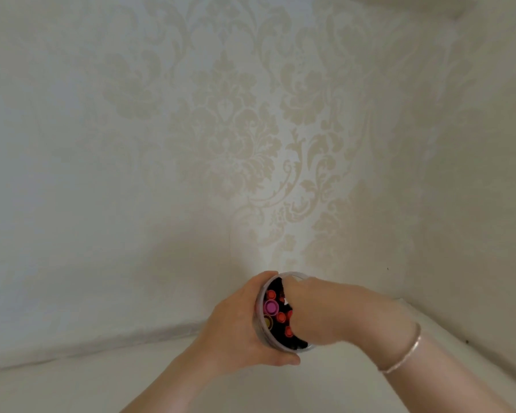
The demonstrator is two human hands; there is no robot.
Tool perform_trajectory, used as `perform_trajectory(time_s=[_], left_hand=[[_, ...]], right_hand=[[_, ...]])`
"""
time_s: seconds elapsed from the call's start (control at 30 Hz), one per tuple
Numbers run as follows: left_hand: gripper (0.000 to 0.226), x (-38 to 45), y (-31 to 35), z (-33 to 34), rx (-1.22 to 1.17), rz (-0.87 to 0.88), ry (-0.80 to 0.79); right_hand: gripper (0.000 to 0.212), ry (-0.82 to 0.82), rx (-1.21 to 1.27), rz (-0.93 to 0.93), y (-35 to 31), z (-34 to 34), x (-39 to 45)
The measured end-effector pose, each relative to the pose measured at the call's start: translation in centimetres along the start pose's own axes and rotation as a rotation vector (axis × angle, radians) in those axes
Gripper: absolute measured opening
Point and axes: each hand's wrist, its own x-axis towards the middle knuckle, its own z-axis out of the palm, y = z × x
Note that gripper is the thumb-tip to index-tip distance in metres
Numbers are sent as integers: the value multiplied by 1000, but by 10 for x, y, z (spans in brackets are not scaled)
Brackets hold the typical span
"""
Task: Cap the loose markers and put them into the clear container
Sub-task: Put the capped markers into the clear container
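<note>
Fingers, left: the left hand (236, 326) is curled round the side of the container (258, 329), thumb along the near rim and fingers (265, 277) wrapped over the far wall, a firm hold.
Fingers, right: the right hand (325, 311) reaches into the container mouth from the right; its fingertips are hidden inside among the markers, so I cannot tell whether they are pinching one or just pressing them down.
Markers: a bundle of markers (280, 316) stands packed in the container, caps toward the camera, mostly red and orange with one larger pink cap (270, 307) and an olive one; dark barrels fill the gaps.
Container: clear, round, tipped so its mouth faces the camera, held up off the table (72, 389) against the patterned wall (221, 129).
Wrist: a thin bracelet (405, 350) sits on the right forearm.
Handling, container: probably light, stiff plastic with smooth, slippery walls; a wrap round the middle of the wall, as the left hand has, looks the safest hold, since squeezing the rim could flex it.
Handling, markers: light, rigid and smooth; packed tight, they likely need a push on the cap end to seat, and could slide out while the mouth is tilted.
Progress: judging by the full container and no loose markers in view, the task looks nearly done.
</note>
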Motion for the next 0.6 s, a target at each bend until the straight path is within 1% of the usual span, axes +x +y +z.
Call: perform_trajectory(time_s=[0.07,0.13,0.17,0.23,0.3,0.33,0.4,0.47,0.5,0.53,0.6], left_hand=[[110,1,0,2,-18,4,30],[108,0,0,1,-50,1,54],[107,-1,-1,1,-63,3,64],[107,-5,-5,-1,-87,2,80],[108,-7,-10,-4,-106,-2,81],[109,-8,-11,-5,-113,-2,81],[110,-8,-10,-5,-118,-2,76],[111,-7,-9,-3,-119,-3,81],[111,-7,-9,-2,-120,-7,84],[112,-7,-8,-2,-121,-11,89],[111,-7,-10,-3,-118,-21,96]], right_hand=[[48,39,54,-3,1,10,8],[45,91,209,-48,10,8,7],[46,67,294,-80,16,5,5],[59,-20,453,-165,26,-4,0],[64,-50,567,-154,28,-11,-3],[62,-8,553,-134,27,-11,-1],[51,111,371,-79,19,-7,5],[39,143,155,-42,4,0,10],[36,141,87,-37,-3,5,12],[35,138,57,-33,-8,7,14],[36,164,86,-52,-9,7,16]])
